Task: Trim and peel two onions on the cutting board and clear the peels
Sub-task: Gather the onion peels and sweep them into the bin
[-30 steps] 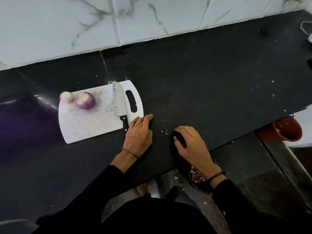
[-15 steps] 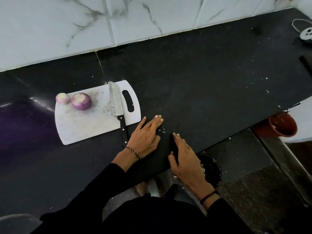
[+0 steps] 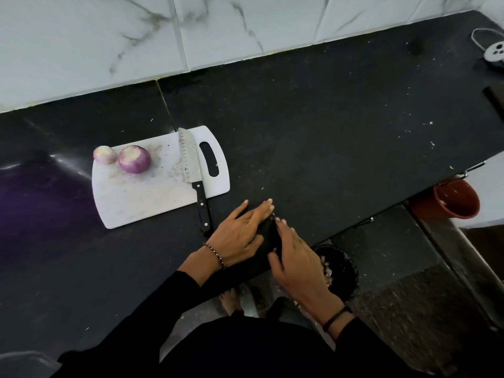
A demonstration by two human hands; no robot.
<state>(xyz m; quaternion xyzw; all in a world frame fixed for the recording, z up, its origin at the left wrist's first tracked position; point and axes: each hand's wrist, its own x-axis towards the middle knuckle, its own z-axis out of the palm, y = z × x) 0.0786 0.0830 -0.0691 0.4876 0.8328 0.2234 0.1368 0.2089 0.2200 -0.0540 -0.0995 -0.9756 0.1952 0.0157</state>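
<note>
Two peeled purple onions lie on the white cutting board (image 3: 136, 203): a small onion (image 3: 104, 154) at its far left corner and a larger onion (image 3: 134, 159) beside it. A knife (image 3: 191, 165) lies across the board's right side, its black handle pointing toward me. My left hand (image 3: 240, 236) and my right hand (image 3: 294, 257) lie flat on the black counter near its front edge, fingertips almost meeting around a few tiny peel scraps (image 3: 273, 215). Neither hand holds anything.
A black bin (image 3: 341, 271) with peel scraps inside stands on the floor under the counter edge, below my right hand. A red-brown pot (image 3: 455, 200) sits lower at the right. Small crumbs dot the counter's right part. A white round object (image 3: 497, 51) lies far right.
My right hand has come up from the bin onto the counter. Both hands have drawn together, closing in on the small scraps near the front edge.
</note>
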